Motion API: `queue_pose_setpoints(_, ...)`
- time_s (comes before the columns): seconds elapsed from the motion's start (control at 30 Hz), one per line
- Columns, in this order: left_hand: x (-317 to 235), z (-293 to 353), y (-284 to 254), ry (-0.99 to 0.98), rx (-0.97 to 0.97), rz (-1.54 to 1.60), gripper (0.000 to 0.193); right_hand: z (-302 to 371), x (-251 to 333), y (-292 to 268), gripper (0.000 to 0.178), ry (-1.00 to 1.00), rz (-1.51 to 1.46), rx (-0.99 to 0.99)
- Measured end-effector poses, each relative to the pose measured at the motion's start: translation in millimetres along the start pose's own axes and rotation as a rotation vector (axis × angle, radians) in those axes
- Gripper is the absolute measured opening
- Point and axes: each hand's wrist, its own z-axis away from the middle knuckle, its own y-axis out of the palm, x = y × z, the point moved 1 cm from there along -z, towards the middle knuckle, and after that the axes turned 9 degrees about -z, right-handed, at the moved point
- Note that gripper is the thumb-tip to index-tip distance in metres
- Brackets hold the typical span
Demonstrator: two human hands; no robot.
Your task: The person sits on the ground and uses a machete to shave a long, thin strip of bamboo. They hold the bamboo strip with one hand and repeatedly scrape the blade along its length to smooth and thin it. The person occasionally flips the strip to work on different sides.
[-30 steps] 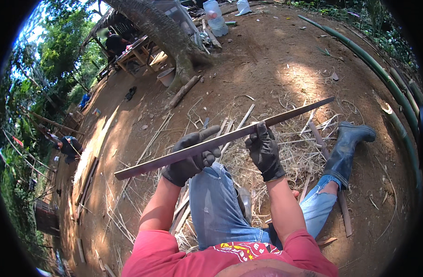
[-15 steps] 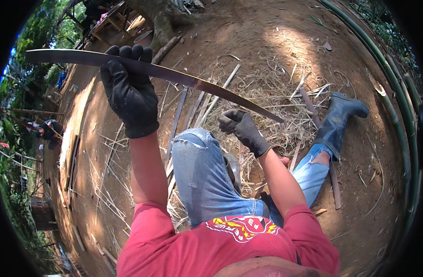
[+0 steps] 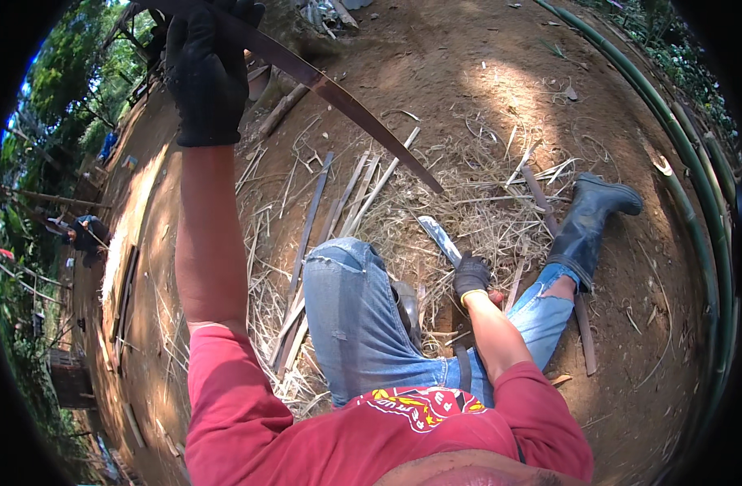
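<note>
My left hand, in a black glove, is raised at the upper left and closed round a long, thin, dark brown strip, which looks like split bamboo. The strip slants down to the right, and its narrow end hangs over the shavings, touching nothing. Its other end runs out at the top of the view. My right hand, gloved too, is low beside my knee, closed on a knife. The knife's blade points up and left, apart from the strip. My fingers hide most of the handle.
Pale shavings and several long strips litter the dirt around my bent knee. My boot is stretched out at the right. Green bamboo poles line the right edge. Another person is far left.
My left hand has risen with the strip, whose free end has swung down and left. My right hand, empty before, has moved down and right and taken hold of the knife.
</note>
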Motion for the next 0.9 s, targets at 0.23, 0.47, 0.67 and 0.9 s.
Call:
queue_pose_setpoints(0.23, 27.7, -39.3, 24.4, -0.007, 0.031, -0.093, 0.030, -11.2, -17.6, 22.0, 0.060, -0.024, 0.027, 0.016)
queue_pose_setpoints(0.47, 80.8, -35.9, 27.4, -0.259, -0.011, 0.071, 0.036, -1.3, -20.8, -62.8, 0.042, -0.611, -0.135, 0.370)
queue_pose_setpoints(0.67, 101.8, -37.0, -0.1, -0.272, 0.105, 0.125, 0.041, 95.1, -20.7, -94.1, 0.038, -0.204, -1.393, 0.301)
queue_pose_setpoints(0.9, 78.3, -27.7, 20.4, -0.147, 0.189, -0.353, 0.045, 136.6, 27.2, -99.7, 0.026, 0.044, -1.475, -0.019)
